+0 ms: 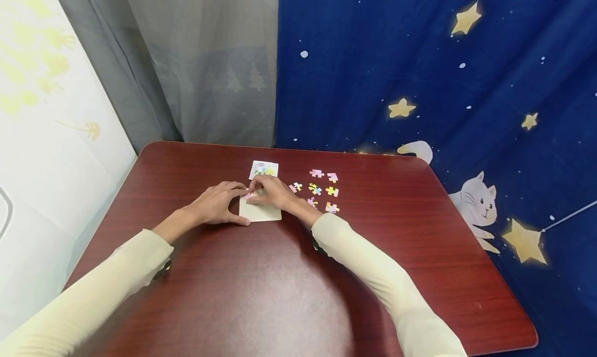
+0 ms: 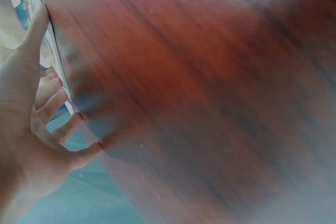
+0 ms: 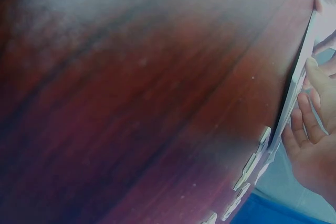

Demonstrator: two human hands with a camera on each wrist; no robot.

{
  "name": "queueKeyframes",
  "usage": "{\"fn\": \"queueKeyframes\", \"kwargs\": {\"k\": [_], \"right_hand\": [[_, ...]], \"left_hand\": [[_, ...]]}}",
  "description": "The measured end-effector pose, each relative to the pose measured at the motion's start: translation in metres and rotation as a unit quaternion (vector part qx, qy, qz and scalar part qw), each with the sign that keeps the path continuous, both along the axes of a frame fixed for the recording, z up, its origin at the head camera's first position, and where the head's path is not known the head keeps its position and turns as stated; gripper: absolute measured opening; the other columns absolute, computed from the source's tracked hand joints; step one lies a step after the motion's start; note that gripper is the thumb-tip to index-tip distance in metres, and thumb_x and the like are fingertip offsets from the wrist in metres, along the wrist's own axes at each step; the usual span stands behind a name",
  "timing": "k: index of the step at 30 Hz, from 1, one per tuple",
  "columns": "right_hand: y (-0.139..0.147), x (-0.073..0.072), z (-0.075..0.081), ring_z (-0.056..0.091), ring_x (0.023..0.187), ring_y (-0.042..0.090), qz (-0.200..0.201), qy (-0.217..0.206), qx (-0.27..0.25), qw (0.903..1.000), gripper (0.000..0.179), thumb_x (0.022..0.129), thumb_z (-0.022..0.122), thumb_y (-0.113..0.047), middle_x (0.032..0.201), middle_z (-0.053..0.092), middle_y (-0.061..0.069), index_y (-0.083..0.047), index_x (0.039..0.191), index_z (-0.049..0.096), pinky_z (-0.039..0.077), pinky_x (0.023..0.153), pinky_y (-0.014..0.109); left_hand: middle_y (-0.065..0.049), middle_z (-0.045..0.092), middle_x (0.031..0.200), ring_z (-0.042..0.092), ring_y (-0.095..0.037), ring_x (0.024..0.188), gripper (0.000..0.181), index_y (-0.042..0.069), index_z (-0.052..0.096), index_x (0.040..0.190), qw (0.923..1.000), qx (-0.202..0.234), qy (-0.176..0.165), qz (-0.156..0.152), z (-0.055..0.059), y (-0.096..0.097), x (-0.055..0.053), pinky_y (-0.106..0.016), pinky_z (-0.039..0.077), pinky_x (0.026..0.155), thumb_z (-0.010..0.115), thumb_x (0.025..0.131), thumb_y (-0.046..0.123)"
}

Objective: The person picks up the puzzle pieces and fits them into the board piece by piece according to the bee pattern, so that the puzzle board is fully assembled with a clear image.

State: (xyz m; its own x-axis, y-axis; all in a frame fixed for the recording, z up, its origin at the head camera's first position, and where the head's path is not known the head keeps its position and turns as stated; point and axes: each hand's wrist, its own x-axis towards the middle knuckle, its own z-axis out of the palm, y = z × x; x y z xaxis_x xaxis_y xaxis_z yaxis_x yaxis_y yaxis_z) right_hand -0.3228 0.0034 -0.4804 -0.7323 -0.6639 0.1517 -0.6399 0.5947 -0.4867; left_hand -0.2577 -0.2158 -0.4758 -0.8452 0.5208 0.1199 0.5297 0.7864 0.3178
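A pale square puzzle board lies flat on the table. At its upper left corner, my right hand pinches a pink puzzle piece between thumb and fingers; the hand partly covers it. My left hand spreads along the board's left side, its thumb by the lower corner and its fingers near the upper one. Those fingers rest extended on the tabletop in the left wrist view. In the right wrist view the board shows edge-on under the right fingertips.
Several loose puzzle pieces in pink, yellow and white lie right of the board, some close to the right forearm. Behind the board is a small picture card. The dark red table ends at curtains behind it.
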Motion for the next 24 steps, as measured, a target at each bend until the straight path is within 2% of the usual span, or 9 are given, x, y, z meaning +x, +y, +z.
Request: {"fn": "queueKeyframes", "kwargs": {"k": [10,15,24], "right_hand": [[0.008,0.000,0.003,0.065,0.109,0.012,0.022,-0.008,-0.009,0.9997,0.034,0.090,0.084,-0.029,0.112,0.075,-0.001,-0.012,0.117,0.075,0.047,0.097,0.023],[0.017,-0.007,0.005,0.066,0.108,0.015,0.027,-0.006,-0.009,0.9996,0.037,0.092,0.082,-0.026,0.116,0.075,0.004,-0.008,0.123,0.074,0.050,0.096,0.026],[0.041,-0.023,0.016,0.067,0.113,0.017,-0.007,0.000,-0.001,1.0000,0.040,0.093,0.081,-0.030,0.119,0.074,0.005,-0.008,0.126,0.073,0.050,0.099,0.029]], "left_hand": [[-0.012,0.056,0.146,0.048,-0.036,0.138,0.096,0.004,0.062,0.143,0.9999,0.003,-0.010,-0.001,0.000,0.004,0.002,-0.062,0.042,0.107,0.086,0.073,0.066],[-0.011,0.056,0.145,0.048,-0.035,0.138,0.097,0.005,0.062,0.143,0.9999,-0.003,-0.012,0.004,-0.001,0.004,0.003,-0.060,0.042,0.107,0.086,0.072,0.067],[-0.009,0.056,0.145,0.049,-0.034,0.136,0.098,0.007,0.062,0.144,0.9998,-0.002,-0.018,0.011,0.002,0.002,-0.001,-0.060,0.042,0.107,0.087,0.071,0.067]]}}
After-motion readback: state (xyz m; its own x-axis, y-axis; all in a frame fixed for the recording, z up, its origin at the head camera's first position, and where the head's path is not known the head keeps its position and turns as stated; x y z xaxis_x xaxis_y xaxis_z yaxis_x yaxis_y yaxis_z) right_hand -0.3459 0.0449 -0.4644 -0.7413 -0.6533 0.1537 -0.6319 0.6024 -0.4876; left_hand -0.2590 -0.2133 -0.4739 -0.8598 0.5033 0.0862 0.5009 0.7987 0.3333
